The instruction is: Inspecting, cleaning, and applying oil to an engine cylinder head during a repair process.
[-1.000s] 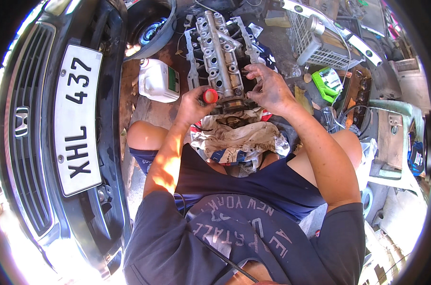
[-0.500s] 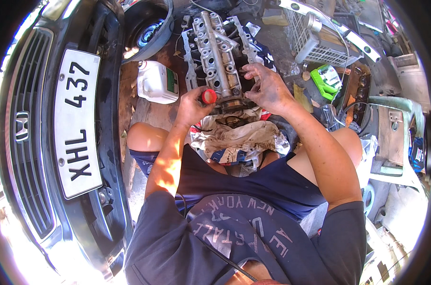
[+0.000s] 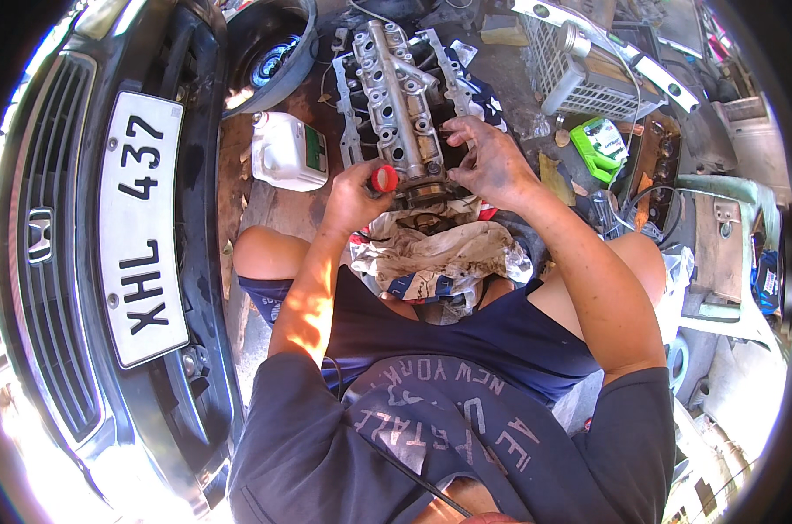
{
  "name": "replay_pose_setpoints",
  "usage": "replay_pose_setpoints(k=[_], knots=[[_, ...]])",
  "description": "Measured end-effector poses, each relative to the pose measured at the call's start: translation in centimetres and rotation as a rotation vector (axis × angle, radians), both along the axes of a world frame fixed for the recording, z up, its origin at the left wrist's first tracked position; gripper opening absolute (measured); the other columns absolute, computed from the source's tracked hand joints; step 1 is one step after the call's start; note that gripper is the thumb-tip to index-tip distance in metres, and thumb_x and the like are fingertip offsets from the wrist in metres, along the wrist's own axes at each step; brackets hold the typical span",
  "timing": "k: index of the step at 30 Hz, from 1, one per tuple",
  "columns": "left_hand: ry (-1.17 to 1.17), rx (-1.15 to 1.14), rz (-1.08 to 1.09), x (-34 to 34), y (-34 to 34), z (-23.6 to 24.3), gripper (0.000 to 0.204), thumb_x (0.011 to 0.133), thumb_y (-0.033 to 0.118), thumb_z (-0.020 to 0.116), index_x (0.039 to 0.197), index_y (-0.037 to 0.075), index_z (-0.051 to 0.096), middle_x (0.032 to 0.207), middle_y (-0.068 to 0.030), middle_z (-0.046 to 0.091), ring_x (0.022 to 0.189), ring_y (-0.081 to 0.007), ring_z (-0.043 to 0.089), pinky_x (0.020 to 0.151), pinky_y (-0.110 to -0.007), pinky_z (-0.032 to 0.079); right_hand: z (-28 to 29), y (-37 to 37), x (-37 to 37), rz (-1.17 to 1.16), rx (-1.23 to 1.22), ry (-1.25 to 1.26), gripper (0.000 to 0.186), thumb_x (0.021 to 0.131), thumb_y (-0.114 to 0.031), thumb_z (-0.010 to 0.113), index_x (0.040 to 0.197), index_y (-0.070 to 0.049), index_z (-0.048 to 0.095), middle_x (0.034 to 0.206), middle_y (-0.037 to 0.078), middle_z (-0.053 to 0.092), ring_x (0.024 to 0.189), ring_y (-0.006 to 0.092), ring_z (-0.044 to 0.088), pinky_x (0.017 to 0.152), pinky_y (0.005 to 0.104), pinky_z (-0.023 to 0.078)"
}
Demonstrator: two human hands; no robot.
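Note:
A metal engine cylinder head [image 3: 397, 105] lies lengthwise in front of me, dirty and greasy, with a row of round holes along its top. At its near left corner my left hand [image 3: 356, 199] is closed around a small thing with a round red cap [image 3: 383, 179]; the rest of it is hidden by the fingers. Over the near right side of the metal part is my right hand [image 3: 492, 162], its blackened fingers curved and apart, with nothing visible between them. Below the part, a stained cloth [image 3: 439, 249] is bunched between my legs.
To the left stand a white jug [image 3: 289, 150] and a dark basin [image 3: 295, 83], beside a car's front bumper [image 3: 195, 288]. On the right are a green bottle [image 3: 599, 150], a grey plastic crate [image 3: 588, 92] with a spirit level [image 3: 658, 79] over it, and a worn chair [image 3: 719, 253].
Almost nothing differs. The red-capped thing in my left hand has tilted slightly, and my right hand keeps nearly the same pose.

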State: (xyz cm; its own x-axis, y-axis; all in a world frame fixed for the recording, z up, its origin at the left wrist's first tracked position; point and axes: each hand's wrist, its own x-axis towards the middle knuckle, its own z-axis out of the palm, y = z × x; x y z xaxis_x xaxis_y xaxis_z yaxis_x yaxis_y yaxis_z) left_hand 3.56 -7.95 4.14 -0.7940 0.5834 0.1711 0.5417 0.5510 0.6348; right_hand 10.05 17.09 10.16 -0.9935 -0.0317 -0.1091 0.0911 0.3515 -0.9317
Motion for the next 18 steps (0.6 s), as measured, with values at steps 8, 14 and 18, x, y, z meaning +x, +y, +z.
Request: replay_pose_setpoints(k=[8, 14, 18], knots=[[-0.493, 0.275, 0.103, -0.4, -0.9, -2.3, 0.042, 0.074, -0.003, 0.073, 0.113, -0.005, 0.057, 0.101, -0.0082, 0.065, 0.092, -0.0133, 0.061, 0.085, -0.028, 0.05, -0.5, 0.0, -0.1, 0.002, 0.015, 0.045, 0.06, 0.072, 0.007, 0.068, 0.126, -0.004, 0.045, 0.108, 0.015, 0.055, 0.072, 0.0136, 0.06, 0.064, 0.0273, 0.052], [-0.624, 0.587, 0.115, -2.8, -0.5, -0.7, 0.044, 0.073, 0.0, 0.075, 0.113, -0.005, 0.057, 0.1, -0.0093, 0.065, 0.091, -0.014, 0.061, 0.086, -0.028, 0.048, -0.2, 0.1, -0.1, -0.004, 0.014, 0.036, 0.06, 0.071, 0.007, 0.069, 0.126, -0.005, 0.045, 0.108, 0.014, 0.055, 0.073, 0.0142, 0.061, 0.065, 0.0277, 0.053], [-0.525, 0.536, 0.136, -5.1, 0.2, -0.8, 0.042, 0.073, 0.002, 0.075, 0.111, -0.005, 0.058, 0.099, -0.009, 0.066, 0.089, -0.0137, 0.061, 0.084, -0.028, 0.049, -0.4, 0.1, -0.2, -0.002, 0.03, 0.042, 0.06, 0.071, 0.006, 0.069, 0.125, -0.005, 0.046, 0.108, 0.014, 0.056, 0.073, 0.0145, 0.061, 0.066, 0.0277, 0.053]])
